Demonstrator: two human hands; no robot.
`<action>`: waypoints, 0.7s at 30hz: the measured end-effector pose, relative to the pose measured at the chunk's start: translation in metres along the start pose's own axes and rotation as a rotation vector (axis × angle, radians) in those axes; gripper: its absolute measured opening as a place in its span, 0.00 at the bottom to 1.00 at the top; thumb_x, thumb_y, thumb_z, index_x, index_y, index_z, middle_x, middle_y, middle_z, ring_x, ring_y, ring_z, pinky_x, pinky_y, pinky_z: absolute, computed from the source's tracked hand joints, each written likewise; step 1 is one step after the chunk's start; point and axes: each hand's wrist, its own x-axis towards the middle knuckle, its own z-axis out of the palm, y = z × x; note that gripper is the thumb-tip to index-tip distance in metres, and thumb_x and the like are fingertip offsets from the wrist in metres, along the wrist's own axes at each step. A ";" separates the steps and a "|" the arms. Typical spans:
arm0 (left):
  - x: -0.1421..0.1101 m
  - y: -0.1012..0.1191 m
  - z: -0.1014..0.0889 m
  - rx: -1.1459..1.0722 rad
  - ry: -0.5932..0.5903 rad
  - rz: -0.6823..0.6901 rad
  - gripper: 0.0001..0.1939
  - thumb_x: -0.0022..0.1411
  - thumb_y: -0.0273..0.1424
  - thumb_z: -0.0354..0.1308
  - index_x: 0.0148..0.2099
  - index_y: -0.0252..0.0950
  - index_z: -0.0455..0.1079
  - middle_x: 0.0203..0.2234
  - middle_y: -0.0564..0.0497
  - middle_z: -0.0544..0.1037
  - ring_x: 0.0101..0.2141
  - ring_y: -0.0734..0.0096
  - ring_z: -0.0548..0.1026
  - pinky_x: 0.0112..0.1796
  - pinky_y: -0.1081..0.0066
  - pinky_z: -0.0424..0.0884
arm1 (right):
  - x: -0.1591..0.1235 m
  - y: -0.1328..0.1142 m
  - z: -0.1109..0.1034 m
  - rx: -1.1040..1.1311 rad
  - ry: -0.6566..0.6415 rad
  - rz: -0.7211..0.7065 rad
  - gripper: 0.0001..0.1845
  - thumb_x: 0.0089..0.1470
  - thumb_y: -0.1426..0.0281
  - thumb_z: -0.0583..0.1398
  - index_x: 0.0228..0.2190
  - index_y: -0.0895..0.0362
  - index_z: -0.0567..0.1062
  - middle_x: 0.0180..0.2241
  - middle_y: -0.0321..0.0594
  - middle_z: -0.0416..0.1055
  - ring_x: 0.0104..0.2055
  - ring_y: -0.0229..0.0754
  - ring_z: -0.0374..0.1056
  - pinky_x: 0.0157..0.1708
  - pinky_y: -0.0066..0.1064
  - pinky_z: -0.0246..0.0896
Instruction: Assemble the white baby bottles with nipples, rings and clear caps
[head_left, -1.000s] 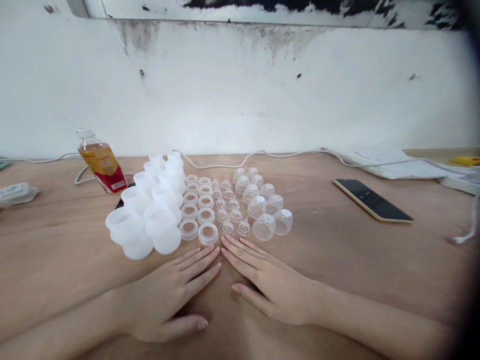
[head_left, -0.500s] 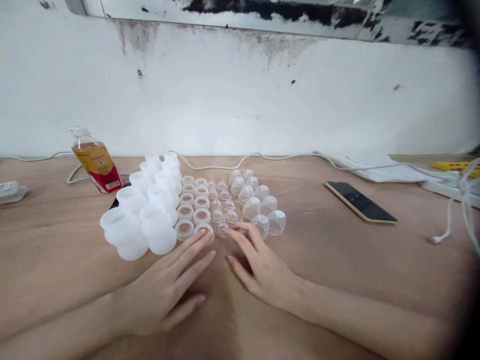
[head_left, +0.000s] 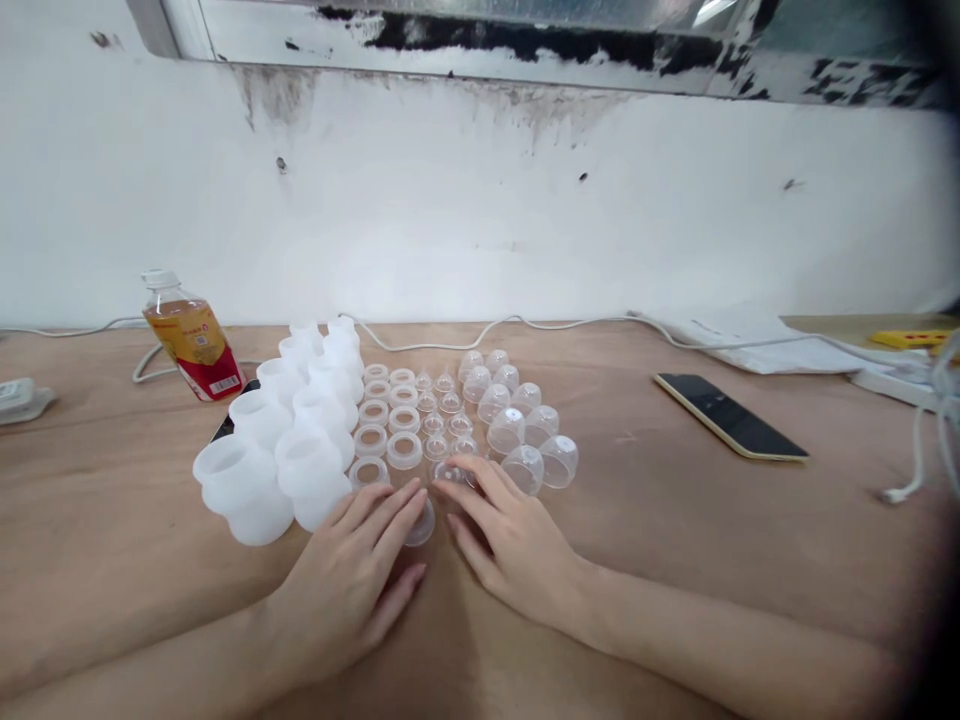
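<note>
My left hand (head_left: 360, 565) rests over a translucent bottle ring (head_left: 422, 524), with its fingers bent onto it and part of the ring hidden beneath. My right hand (head_left: 517, 530) has its thumb and fingers apart. Its fingertips lie at the front clear bottle nipple (head_left: 448, 474), partly covering it; whether they grip it is unclear. Two rows of rings (head_left: 370, 441) stand left of the nipples (head_left: 459, 426). Frosted white bottles (head_left: 311, 470) stand in two rows farther left. Clear dome caps (head_left: 559, 461) form two rows on the right.
A drink bottle (head_left: 193, 340) stands at the back left, with a dark phone-like object (head_left: 225, 428) partly behind the white bottles. A phone (head_left: 727, 415) lies to the right. White cables (head_left: 480, 335) run along the wall, near papers (head_left: 739, 340) and a power strip (head_left: 896, 385).
The front right ring has moved toward me under my left hand, out of its row. My left fingers have bent over it. My right fingertips have shifted slightly left over the front nipple.
</note>
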 end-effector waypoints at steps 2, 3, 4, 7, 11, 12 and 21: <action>0.003 0.001 0.001 -0.047 -0.055 -0.033 0.22 0.59 0.30 0.46 0.56 0.32 0.54 0.46 0.43 0.68 0.44 0.55 0.65 0.42 0.55 0.66 | 0.000 -0.001 -0.003 0.017 0.039 -0.031 0.15 0.52 0.75 0.49 0.42 0.58 0.65 0.46 0.46 0.59 0.46 0.45 0.57 0.44 0.40 0.60; 0.005 0.001 0.001 -0.081 -0.063 -0.054 0.21 0.59 0.30 0.46 0.55 0.32 0.55 0.45 0.42 0.68 0.43 0.56 0.66 0.42 0.55 0.66 | 0.000 -0.002 -0.004 0.027 0.059 -0.044 0.14 0.52 0.76 0.49 0.41 0.58 0.66 0.44 0.46 0.60 0.46 0.44 0.57 0.44 0.41 0.60; 0.006 0.001 0.002 -0.129 -0.057 -0.073 0.21 0.59 0.30 0.46 0.55 0.32 0.55 0.44 0.42 0.68 0.43 0.57 0.66 0.42 0.56 0.67 | 0.000 -0.002 -0.004 0.038 0.077 -0.056 0.13 0.52 0.76 0.49 0.40 0.58 0.66 0.43 0.45 0.61 0.45 0.44 0.57 0.43 0.41 0.59; 0.007 0.000 0.002 -0.346 0.025 -0.176 0.20 0.60 0.30 0.46 0.55 0.37 0.53 0.47 0.43 0.63 0.44 0.61 0.67 0.43 0.60 0.68 | -0.001 -0.001 -0.004 0.070 0.106 -0.061 0.09 0.51 0.76 0.50 0.36 0.58 0.65 0.39 0.46 0.61 0.44 0.45 0.57 0.42 0.40 0.60; 0.007 -0.001 0.002 -0.778 0.158 -0.383 0.14 0.58 0.31 0.50 0.47 0.40 0.55 0.50 0.47 0.61 0.43 0.67 0.70 0.41 0.65 0.72 | -0.002 0.002 -0.001 0.116 0.043 -0.009 0.08 0.51 0.77 0.50 0.35 0.59 0.64 0.39 0.46 0.59 0.40 0.41 0.60 0.37 0.35 0.62; 0.007 -0.002 0.001 -0.877 0.163 -0.424 0.14 0.57 0.31 0.51 0.46 0.40 0.56 0.50 0.47 0.62 0.43 0.67 0.70 0.42 0.65 0.72 | -0.002 0.002 -0.001 0.126 0.024 -0.007 0.09 0.51 0.77 0.49 0.35 0.59 0.64 0.39 0.46 0.59 0.40 0.41 0.60 0.37 0.34 0.62; 0.012 -0.003 -0.001 -1.111 0.058 -0.443 0.18 0.57 0.30 0.51 0.50 0.40 0.54 0.49 0.48 0.66 0.49 0.64 0.66 0.50 0.60 0.64 | -0.002 0.006 -0.001 0.194 -0.008 -0.042 0.11 0.52 0.77 0.51 0.39 0.57 0.65 0.40 0.43 0.65 0.43 0.42 0.61 0.42 0.37 0.61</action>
